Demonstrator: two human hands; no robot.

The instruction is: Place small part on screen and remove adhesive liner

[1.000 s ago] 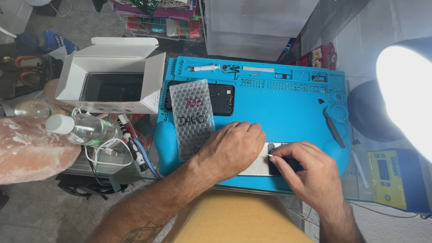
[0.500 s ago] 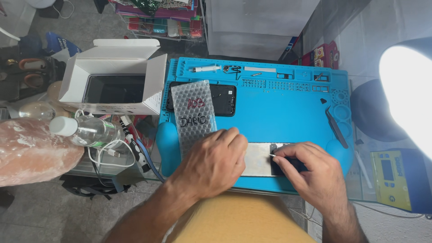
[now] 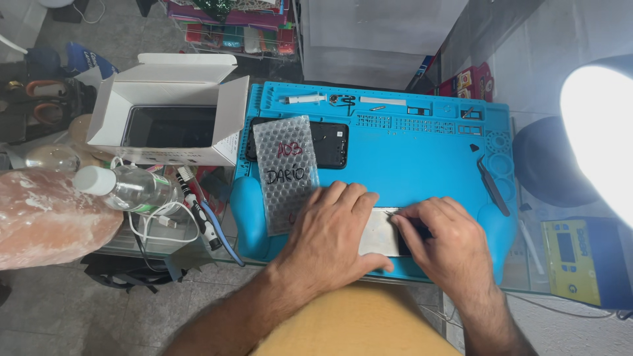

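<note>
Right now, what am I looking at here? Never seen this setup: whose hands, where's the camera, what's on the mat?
One picture, from a camera worn on a person's head, looking down at their own two bare hands. No robot.

The left hand lies flat on a thin grey slab on a blue work mat. The right hand pinches at the slab's edge; what it grips is hidden.

Also on the mat: a bubble-wrap pouch over a dark phone, tweezers, a syringe. An open white box stands to the left.

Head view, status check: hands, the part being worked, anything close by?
Left hand flat on grey panel. Right hand pinching at its right edge. Bubble-wrap pouch lies beside left hand, over black phone.
</note>
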